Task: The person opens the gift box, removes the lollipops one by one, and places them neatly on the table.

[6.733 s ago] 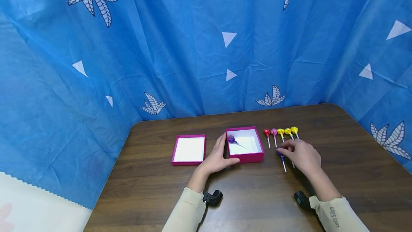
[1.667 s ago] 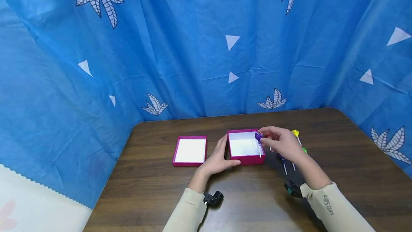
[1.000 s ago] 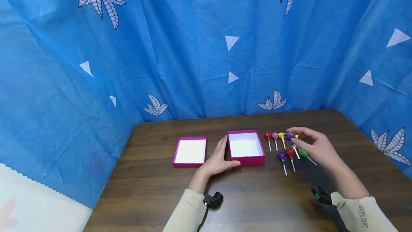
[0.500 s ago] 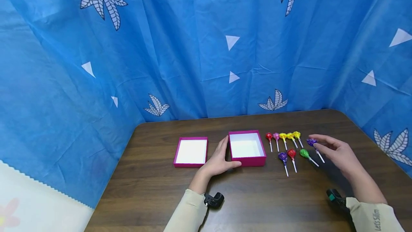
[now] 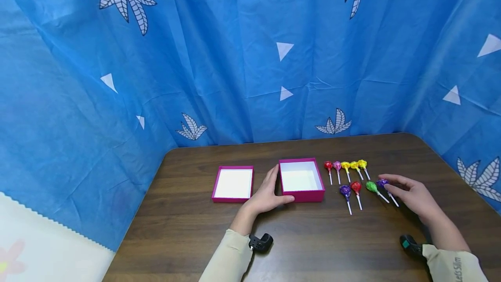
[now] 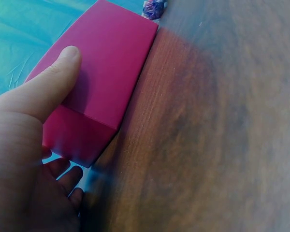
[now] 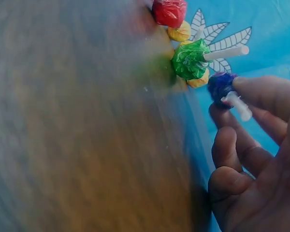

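Observation:
My left hand [image 5: 263, 196] rests at the near left corner of an open pink box [image 5: 301, 196] with a white inside. Its thumb touches the front wall and its fingers extend along the left side. My right hand [image 5: 415, 198] pinches the head of a purple lollipop [image 7: 221, 89] between thumb and fingertips. This lollipop sits at the right end of the near row, its white stick slanting toward me. Beside it lies a green lollipop [image 5: 371, 186], then a red lollipop [image 5: 356, 186] and another purple lollipop [image 5: 345, 191].
Behind is a far row: a red lollipop [image 5: 328, 166], a pink lollipop [image 5: 337, 166] and several yellow lollipops [image 5: 354, 165]. A pink-rimmed lid [image 5: 233, 199] lies inside up, left of the box. A blue curtain [image 5: 235, 55] hangs behind the wooden table [image 5: 176, 229].
A purple lollipop that lay in the box has moved, in my right hand, rightward past the rows and down beside the green one. A red and a green lollipop now show. My left hand stays put.

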A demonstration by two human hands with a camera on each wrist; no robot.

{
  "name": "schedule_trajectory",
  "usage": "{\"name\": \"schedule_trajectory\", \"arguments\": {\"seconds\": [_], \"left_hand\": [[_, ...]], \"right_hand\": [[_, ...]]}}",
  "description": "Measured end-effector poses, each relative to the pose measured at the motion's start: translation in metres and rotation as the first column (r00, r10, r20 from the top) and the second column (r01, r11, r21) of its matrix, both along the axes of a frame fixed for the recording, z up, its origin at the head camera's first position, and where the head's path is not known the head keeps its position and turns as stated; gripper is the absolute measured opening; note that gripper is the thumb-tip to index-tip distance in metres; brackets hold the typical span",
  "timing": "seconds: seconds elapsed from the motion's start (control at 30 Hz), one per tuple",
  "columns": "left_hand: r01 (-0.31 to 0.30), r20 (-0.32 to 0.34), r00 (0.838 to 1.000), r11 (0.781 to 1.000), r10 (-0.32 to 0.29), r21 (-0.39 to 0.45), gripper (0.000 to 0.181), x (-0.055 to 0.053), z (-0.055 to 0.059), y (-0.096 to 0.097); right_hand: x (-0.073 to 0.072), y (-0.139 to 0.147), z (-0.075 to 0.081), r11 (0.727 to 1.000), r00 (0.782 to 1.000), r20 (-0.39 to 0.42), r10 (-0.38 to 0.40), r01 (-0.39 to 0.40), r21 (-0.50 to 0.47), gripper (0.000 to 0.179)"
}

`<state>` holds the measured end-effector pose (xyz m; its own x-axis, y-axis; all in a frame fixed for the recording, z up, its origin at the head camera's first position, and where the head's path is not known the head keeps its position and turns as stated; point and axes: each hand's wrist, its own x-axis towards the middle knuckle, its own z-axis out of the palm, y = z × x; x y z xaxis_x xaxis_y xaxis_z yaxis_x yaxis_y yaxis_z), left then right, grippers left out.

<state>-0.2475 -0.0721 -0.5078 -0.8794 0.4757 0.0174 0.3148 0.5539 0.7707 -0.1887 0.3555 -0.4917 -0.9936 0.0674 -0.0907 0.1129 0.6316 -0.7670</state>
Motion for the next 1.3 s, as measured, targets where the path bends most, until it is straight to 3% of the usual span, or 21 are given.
{"name": "schedule_trajectory", "arguments": {"seconds": [0.27, 0.6, 1.3], "left_hand": [[-0.005, 0.002, 1.0, 1.0, 0.005, -0.012, 0.113, -0.0016, -0.0009, 0.0], [-0.005, 0.007, 1.0, 1.0, 0.005, -0.011, 0.113, -0.001, -0.0005, 0.0002], [0.009, 0.013, 1.0, 1.0, -0.009, 0.001, 0.114, -0.0019, -0.0004, -0.0011]], "right_hand": [[0.0001, -0.0008, -0.0035, 0.997, 1.0, -0.018, -0.001, 0.003, 0.073, 0.064], [0.0023, -0.0015, -0.0064, 0.996, 0.999, -0.036, -0.032, 0.034, 0.08, 0.062], [0.0056, -0.0031, -0.0061, 0.987, 0.995, -0.098, -0.019, 0.034, 0.156, 0.056]]}}
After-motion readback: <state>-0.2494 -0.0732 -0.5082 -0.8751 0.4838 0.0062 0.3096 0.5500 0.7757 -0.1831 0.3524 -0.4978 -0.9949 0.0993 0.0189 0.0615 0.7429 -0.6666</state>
